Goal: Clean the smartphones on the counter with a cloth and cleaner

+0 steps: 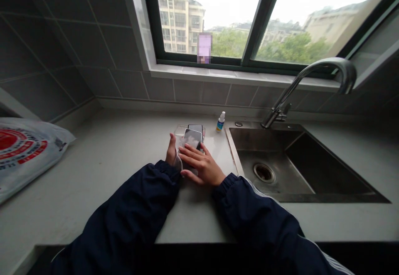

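Note:
My left hand (pixel 171 150) is closed around the left side of a phone (pixel 193 135) with a dark, shiny screen, its thumb pointing up along the edge. My right hand (pixel 202 165) lies across the screen with its fingers stretched out. Something pale and thin, perhaps a cloth (pixel 180 162), shows at the phone's lower left; whether the right fingers press on it I cannot tell. Just behind the held phone, a second dark flat device (pixel 195 126) and a clear phone case (pixel 181 129) lie on the counter. A small spray bottle (pixel 220 122) with a white cap stands beyond my right hand.
To the right, a steel sink (pixel 232 142) is set into the white counter (pixel 124 142), with a curved chrome faucet (pixel 299 79) behind it. At far left lies a white plastic bag (pixel 46 138) with red print. A window and tiled wall bound the back.

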Demonstrator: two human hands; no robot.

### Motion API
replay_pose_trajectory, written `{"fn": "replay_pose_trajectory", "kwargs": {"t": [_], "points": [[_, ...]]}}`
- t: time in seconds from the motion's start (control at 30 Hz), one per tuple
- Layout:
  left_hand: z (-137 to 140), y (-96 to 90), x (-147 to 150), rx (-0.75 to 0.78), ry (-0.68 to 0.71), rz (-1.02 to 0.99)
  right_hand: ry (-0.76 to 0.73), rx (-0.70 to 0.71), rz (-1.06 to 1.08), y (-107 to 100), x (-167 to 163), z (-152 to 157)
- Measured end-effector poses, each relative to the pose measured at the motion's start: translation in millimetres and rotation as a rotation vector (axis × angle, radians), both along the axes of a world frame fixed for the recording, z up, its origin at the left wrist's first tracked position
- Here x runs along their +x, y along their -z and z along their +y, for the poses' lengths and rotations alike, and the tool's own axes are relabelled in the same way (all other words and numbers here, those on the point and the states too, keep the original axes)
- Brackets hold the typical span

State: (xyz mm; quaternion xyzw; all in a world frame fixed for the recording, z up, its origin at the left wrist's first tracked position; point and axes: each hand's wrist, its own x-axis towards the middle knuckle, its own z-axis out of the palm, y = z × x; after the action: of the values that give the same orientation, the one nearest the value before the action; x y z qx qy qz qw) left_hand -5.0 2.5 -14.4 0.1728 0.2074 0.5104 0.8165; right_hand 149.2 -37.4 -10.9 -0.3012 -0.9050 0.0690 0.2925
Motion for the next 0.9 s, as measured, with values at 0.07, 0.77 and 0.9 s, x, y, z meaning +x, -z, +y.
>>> {"fn": "replay_pose_trajectory", "kwargs": {"t": [0.07,0.77,0.9], "points": [[-8.0,-2.5,9.2,0.016,-0.054,0.006,-0.006,0.000,-0.023,-2.3,5.2,4.7],[-17.8,-15.8,33.6,0.084,-0.071,-0.076,0.258,-0.127,0.111,-8.2,22.6,20.0],[-14.7,-17.2,28.3,0.021,-0.191,-0.048,0.149,-0.173,0.093,-12.6,19.2,13.4]]}}
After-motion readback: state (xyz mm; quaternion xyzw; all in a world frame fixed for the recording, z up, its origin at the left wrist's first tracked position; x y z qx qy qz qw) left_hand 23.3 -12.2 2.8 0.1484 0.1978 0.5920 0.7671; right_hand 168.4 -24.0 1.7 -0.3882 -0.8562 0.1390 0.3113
